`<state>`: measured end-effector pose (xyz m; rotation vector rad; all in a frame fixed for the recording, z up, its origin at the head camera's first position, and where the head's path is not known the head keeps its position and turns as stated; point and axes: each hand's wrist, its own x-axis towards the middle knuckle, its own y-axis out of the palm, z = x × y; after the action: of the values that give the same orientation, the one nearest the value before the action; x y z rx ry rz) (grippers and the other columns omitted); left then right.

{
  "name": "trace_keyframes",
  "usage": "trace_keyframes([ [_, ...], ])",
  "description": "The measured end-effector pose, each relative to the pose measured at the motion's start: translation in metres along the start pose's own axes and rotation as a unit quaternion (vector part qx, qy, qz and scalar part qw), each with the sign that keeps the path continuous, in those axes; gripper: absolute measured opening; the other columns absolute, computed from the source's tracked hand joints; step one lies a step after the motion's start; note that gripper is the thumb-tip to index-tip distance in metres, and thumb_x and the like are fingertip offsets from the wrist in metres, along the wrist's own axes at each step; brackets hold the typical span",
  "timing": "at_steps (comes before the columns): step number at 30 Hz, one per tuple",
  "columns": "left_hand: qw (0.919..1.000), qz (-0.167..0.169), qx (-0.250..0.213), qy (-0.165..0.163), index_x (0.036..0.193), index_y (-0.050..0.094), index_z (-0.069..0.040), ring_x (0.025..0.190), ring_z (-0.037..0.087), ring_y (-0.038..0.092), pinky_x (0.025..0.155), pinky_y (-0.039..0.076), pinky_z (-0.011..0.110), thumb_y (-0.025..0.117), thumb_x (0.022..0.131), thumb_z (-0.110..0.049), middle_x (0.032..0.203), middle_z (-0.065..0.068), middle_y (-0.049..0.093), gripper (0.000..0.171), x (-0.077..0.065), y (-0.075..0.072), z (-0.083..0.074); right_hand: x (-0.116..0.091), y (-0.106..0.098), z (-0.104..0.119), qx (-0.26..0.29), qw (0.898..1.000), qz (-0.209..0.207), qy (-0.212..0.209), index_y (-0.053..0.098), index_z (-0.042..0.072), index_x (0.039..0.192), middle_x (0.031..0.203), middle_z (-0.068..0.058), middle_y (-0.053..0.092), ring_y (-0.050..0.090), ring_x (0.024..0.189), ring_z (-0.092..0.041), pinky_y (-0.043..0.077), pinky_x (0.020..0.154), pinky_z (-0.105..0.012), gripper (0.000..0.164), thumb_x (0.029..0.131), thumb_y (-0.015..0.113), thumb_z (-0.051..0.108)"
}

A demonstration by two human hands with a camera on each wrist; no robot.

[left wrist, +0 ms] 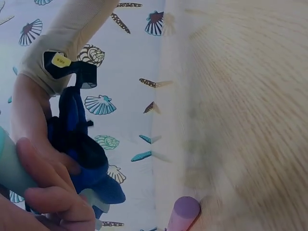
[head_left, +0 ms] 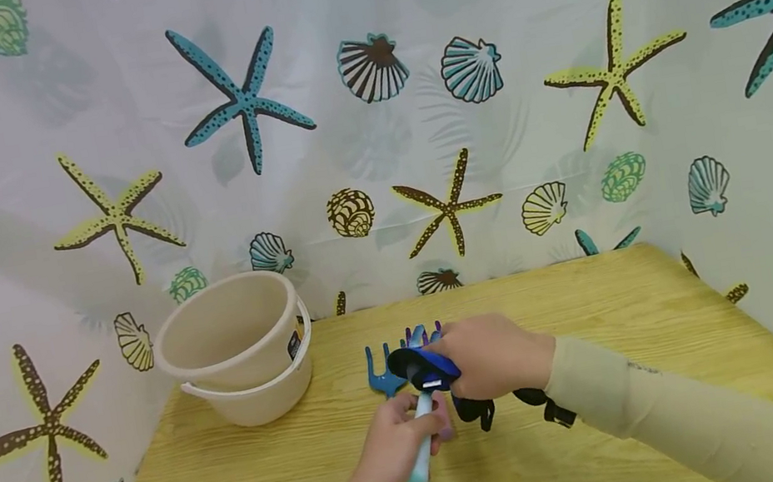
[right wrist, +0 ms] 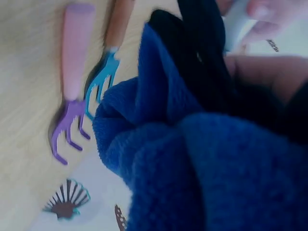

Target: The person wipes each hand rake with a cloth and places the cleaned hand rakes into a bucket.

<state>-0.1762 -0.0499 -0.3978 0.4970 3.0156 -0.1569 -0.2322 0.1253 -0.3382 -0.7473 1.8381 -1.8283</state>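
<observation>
My left hand grips the pale blue handle of a tool with a metal collar. A fluffy blue and black cloth covers the tool's head, so its kind is hidden. Over that upper end, my right hand grips the cloth, which is bunched in folds in the right wrist view. Close by on the table lie a purple hand fork with a pink handle and a blue hand fork with a brown handle. Left of the cloth in the head view are the tines of a blue fork.
A cream bucket with its handle lowered stands at the table's back left. The wooden table is enclosed by a white curtain printed with shells and starfish. Black straps hang below my right hand.
</observation>
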Motion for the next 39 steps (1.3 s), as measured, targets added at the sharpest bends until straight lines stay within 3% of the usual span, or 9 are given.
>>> trace_keyframes([
  [5,1.0000,0.000,-0.002,-0.010,0.108,0.054,0.006,0.048,0.012,0.048,0.040,0.038,0.022,0.059,0.082,-0.010,0.059,0.003,0.056,0.031,0.001,-0.004,0.001,-0.008,-0.013,-0.001,0.061,0.998,0.011,-0.016,0.062,0.022,0.126,0.093,0.006,0.061,0.051,0.066,-0.008,0.046,0.053,-0.028,0.052,0.075,0.070,0.029],
  [9,0.9999,0.000,0.005,-0.014,0.116,0.051,0.007,0.048,0.013,0.047,0.039,0.038,0.023,0.060,0.083,-0.014,0.060,0.004,0.057,0.040,0.002,-0.005,0.000,-0.007,-0.025,-0.009,0.121,0.992,-0.023,0.007,0.061,0.025,0.121,0.094,0.011,0.059,0.053,0.071,-0.006,0.048,0.060,-0.028,0.046,0.076,0.069,0.028],
  [14,0.9997,0.020,0.001,-0.014,0.110,0.053,0.008,0.045,0.013,0.046,0.036,0.040,0.023,0.061,0.084,-0.014,0.058,0.002,0.056,0.035,0.000,0.000,0.000,-0.001,-0.019,-0.019,0.182,0.981,-0.053,0.028,0.049,0.017,0.130,0.104,0.006,0.060,0.055,0.081,-0.007,0.049,0.070,-0.030,0.057,0.078,0.068,0.025],
  [20,0.9992,0.025,-0.014,-0.027,0.105,0.055,0.005,0.043,0.012,0.044,0.033,0.040,0.022,0.062,0.082,-0.014,0.057,0.001,0.055,0.031,0.000,0.003,0.001,-0.002,0.000,-0.022,0.083,0.991,-0.096,0.035,0.052,0.009,0.131,0.115,-0.005,0.053,0.050,0.092,-0.015,0.053,0.069,-0.033,0.060,0.078,0.070,0.031],
  [26,0.9999,0.003,0.010,0.001,0.110,0.054,0.009,0.048,0.011,0.047,0.043,0.039,0.023,0.059,0.083,-0.010,0.058,0.002,0.056,0.034,-0.001,0.001,-0.004,-0.002,0.012,-0.020,0.005,0.982,-0.181,-0.051,0.035,0.024,0.147,0.116,-0.010,0.056,0.054,0.091,-0.021,0.055,0.067,-0.038,0.078,0.079,0.071,0.017],
  [28,1.0000,0.000,0.006,0.002,0.114,0.053,0.010,0.048,0.011,0.047,0.043,0.038,0.022,0.059,0.083,-0.010,0.058,0.002,0.056,0.037,0.000,-0.001,-0.006,-0.002,0.014,-0.018,-0.019,0.980,-0.188,-0.069,0.039,0.026,0.146,0.112,-0.010,0.058,0.054,0.085,-0.022,0.055,0.063,-0.037,0.075,0.078,0.068,0.013],
  [33,0.9996,0.012,-0.017,-0.020,0.112,0.056,0.010,0.045,0.010,0.044,0.038,0.037,0.020,0.060,0.085,-0.012,0.059,0.002,0.056,0.035,0.001,-0.004,-0.006,-0.009,0.013,-0.014,-0.056,0.986,-0.147,-0.061,0.057,0.028,0.132,0.100,-0.009,0.061,0.054,0.076,-0.021,0.053,0.054,-0.036,0.057,0.077,0.068,0.020],
  [39,0.9993,0.020,-0.015,-0.028,0.106,0.060,0.008,0.045,0.010,0.043,0.037,0.036,0.019,0.061,0.085,-0.012,0.058,0.001,0.055,0.029,0.004,-0.003,0.002,-0.016,0.012,-0.014,-0.057,0.995,-0.083,-0.026,0.064,0.025,0.125,0.080,-0.003,0.057,0.047,0.057,-0.015,0.042,0.040,-0.029,0.049,0.076,0.070,0.028],
])
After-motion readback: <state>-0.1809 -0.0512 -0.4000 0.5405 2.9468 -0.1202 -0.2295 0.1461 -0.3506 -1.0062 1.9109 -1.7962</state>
